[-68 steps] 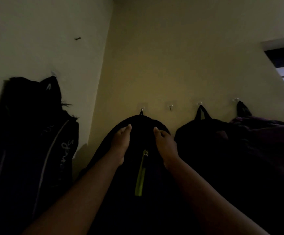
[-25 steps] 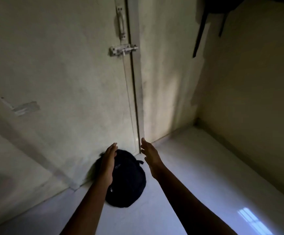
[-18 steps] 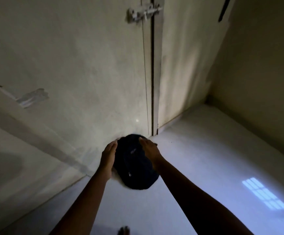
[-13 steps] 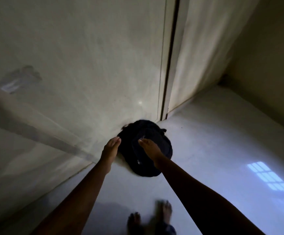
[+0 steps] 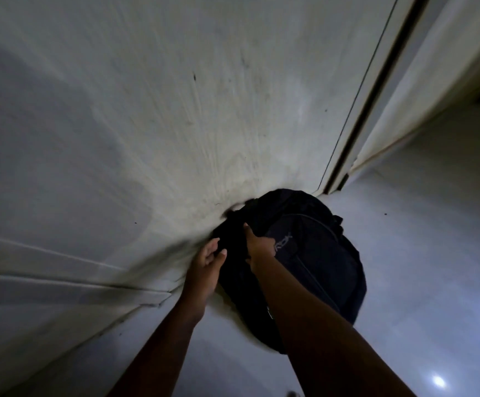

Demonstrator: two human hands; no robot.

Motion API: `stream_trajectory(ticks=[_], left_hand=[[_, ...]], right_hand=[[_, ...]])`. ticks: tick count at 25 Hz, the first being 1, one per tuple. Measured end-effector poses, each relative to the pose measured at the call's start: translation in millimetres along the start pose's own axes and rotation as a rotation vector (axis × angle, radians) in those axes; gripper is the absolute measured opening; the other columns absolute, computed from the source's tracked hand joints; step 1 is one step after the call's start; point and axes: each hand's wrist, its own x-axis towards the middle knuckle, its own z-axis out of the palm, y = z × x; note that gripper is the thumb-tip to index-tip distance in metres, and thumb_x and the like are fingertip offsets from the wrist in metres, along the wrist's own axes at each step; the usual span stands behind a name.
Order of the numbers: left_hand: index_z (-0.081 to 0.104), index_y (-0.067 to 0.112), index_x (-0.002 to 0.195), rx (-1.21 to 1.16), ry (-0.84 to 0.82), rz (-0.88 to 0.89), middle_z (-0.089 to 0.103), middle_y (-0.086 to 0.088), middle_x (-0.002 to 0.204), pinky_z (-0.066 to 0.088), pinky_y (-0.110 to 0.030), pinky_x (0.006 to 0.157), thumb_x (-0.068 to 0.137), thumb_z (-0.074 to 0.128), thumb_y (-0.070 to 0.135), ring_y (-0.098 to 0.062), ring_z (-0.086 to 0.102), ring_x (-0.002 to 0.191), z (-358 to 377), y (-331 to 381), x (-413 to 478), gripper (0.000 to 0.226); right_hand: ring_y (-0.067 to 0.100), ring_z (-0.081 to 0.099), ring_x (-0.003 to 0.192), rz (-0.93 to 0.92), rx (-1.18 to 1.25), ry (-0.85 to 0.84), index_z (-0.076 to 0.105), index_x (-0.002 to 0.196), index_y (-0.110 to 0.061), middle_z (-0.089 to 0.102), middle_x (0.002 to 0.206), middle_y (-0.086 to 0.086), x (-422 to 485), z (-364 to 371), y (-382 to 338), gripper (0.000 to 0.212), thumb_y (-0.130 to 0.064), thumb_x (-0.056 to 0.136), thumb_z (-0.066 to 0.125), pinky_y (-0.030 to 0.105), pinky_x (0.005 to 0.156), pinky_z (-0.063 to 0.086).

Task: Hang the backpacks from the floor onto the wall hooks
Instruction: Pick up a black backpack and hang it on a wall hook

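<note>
The backpack (image 5: 313,253) was a dark, rounded bag that lay on the floor (image 5: 422,267), with its upper end leaning against the base of the pale door panel (image 5: 175,110). Its compartments appeared shut; a curved zip line ran across the front pocket, and pale lettering was printed near the top of that pocket. The contents were not visible.

The left hand (image 5: 206,267) was at the bag's left edge, fingers partly curled around the dark fabric near the top. Whether it had closed into a firm grip could not be determined from the blurred view. The right hand (image 5: 257,247) was laid on the top of the bag beside the lettering, fingers pressed into the fabric; whether they had closed on a handle could not be determined, as the fingertips merged with the dark material. Both forearms extended from the lower edge of the view.

The floor was smooth, pale and glossy, with bright reflections at the lower right. The door panel was scuffed and marked, with a dark vertical gap (image 5: 367,96) along its right edge next to the frame (image 5: 422,81). The room was dimly lit.
</note>
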Motion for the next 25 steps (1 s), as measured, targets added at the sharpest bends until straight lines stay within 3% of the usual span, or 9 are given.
stream_trajectory(ticks=[3, 6, 9, 12, 14, 17, 21, 23, 25], left_hand=[[0.041, 0.009, 0.137, -0.033, 0.047, 0.023, 0.043, -0.008, 0.145, 0.032, -0.022, 0.099, 0.093, 0.049, 0.013, -0.019, 0.042, 0.133, -0.1, -18.6, 22.8, 0.045], [0.037, 0.015, 0.14, 0.046, 0.057, 0.026, 0.038, -0.008, 0.15, 0.034, -0.031, 0.109, 0.089, 0.057, 0.02, -0.02, 0.039, 0.135, -2.8, -20.2, 23.9, 0.055], [0.027, 0.024, 0.145, 0.296, -0.046, 0.016, 0.029, -0.004, 0.153, 0.034, -0.042, 0.112, 0.079, 0.068, 0.033, -0.021, 0.032, 0.139, -1.9, 3.3, -17.1, 0.077], [0.029, 0.019, 0.145, 0.381, -0.274, -0.005, 0.035, -0.004, 0.15, 0.035, -0.022, 0.101, 0.078, 0.07, 0.034, -0.019, 0.036, 0.137, 2.4, 45.1, -72.4, 0.08], [0.039, 0.012, 0.139, 0.451, -0.332, 0.036, 0.048, -0.006, 0.142, 0.035, -0.013, 0.09, 0.083, 0.065, 0.03, -0.019, 0.045, 0.131, 1.3, 74.4, -114.0, 0.065], [0.057, 0.008, 0.125, 0.576, -0.209, 0.211, 0.064, -0.009, 0.124, 0.038, -0.012, 0.081, 0.086, 0.061, 0.025, -0.02, 0.059, 0.115, -5.2, 111.3, -180.3, 0.042], [0.067, 0.004, 0.113, 0.558, -0.148, 0.433, 0.073, -0.012, 0.109, 0.052, -0.027, 0.086, 0.083, 0.064, 0.031, -0.023, 0.068, 0.102, -32.2, 156.4, -248.1, 0.04], [0.07, 0.005, 0.108, 0.569, -0.131, 0.518, 0.075, -0.012, 0.103, 0.054, -0.029, 0.08, 0.079, 0.059, 0.038, -0.025, 0.071, 0.094, -53.2, 177.9, -278.0, 0.046], [0.071, 0.007, 0.108, 0.621, -0.12, 0.586, 0.075, -0.011, 0.103, 0.052, -0.026, 0.079, 0.08, 0.061, 0.036, -0.025, 0.071, 0.094, -68.5, 195.0, -305.8, 0.041]], right_hand=[[0.037, 0.058, 0.111, -0.07, -0.099, 0.039, 0.051, 0.124, 0.005, 0.058, 0.126, 0.022, 27.0, 10.1, -6.1, 0.055, -0.038, 0.089, 0.056, 0.037, 0.09, 0.05], [0.035, 0.061, 0.106, -0.151, -0.053, 0.009, 0.054, 0.119, 0.005, 0.062, 0.12, 0.022, 3.8, -6.3, -5.8, 0.05, -0.034, 0.088, 0.055, 0.038, 0.09, 0.052], [0.02, 0.059, 0.069, -0.206, 0.02, -0.118, 0.06, 0.093, -0.002, 0.065, 0.084, 0.016, -68.2, -55.1, -6.1, 0.022, -0.022, 0.089, 0.054, 0.025, 0.058, 0.05], [0.014, 0.052, 0.056, -0.176, 0.103, -0.17, 0.062, 0.076, -0.009, 0.057, 0.069, 0.008, -151.8, -108.0, -12.5, 0.015, -0.015, 0.088, 0.056, 0.026, 0.056, 0.04], [0.015, 0.056, 0.059, -0.149, 0.175, -0.222, 0.064, 0.076, -0.011, 0.06, 0.071, 0.008, -206.9, -138.3, -15.5, 0.014, -0.015, 0.088, 0.06, 0.024, 0.058, 0.043], [0.021, 0.063, 0.077, -0.138, 0.116, -0.232, 0.067, 0.087, -0.006, 0.067, 0.082, 0.011, -286.8, -174.8, -19.0, 0.018, -0.024, 0.084, 0.066, 0.025, 0.07, 0.051], [0.017, 0.065, 0.072, -0.261, 0.164, -0.09, 0.07, 0.085, -0.008, 0.068, 0.08, 0.011, -373.8, -213.7, -31.0, 0.012, -0.019, 0.084, 0.068, 0.02, 0.067, 0.054], [0.017, 0.066, 0.075, -0.327, 0.188, -0.079, 0.07, 0.096, -0.003, 0.07, 0.087, 0.013, -422.7, -227.4, -33.3, 0.016, -0.014, 0.087, 0.063, 0.018, 0.067, 0.054], [0.02, 0.067, 0.082, -0.377, 0.202, -0.106, 0.069, 0.102, 0.0, 0.07, 0.092, 0.014, -468.0, -234.5, -30.4, 0.022, -0.014, 0.087, 0.063, 0.022, 0.077, 0.056]])
